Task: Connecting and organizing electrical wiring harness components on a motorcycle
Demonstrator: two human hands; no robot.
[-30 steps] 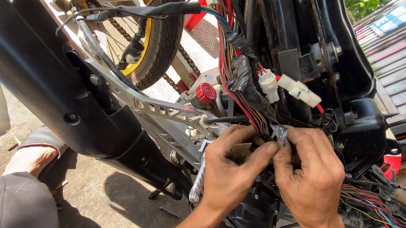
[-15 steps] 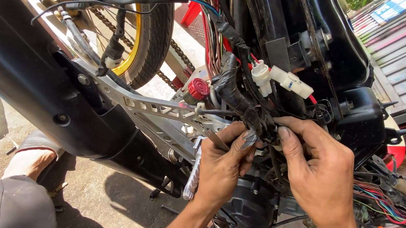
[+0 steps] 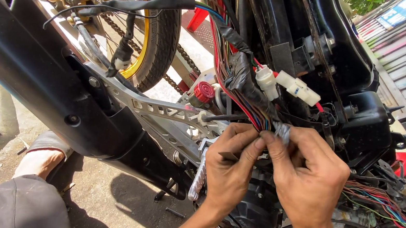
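Wires (image 3: 253,113) in many colours hang down from the black bike frame (image 3: 319,66), wrapped in black tape up high so they stay in one bunch. From the head camera, the person's left hand (image 3: 229,172) and right hand (image 3: 309,183) meet right under the bunch. Both hands are curled almost shut, and their fingertips pinch the loose wire ends, so the thin ends keep steady. Two white plugs (image 3: 290,86) stick out just above. More wires (image 3: 389,206) lie to the right.
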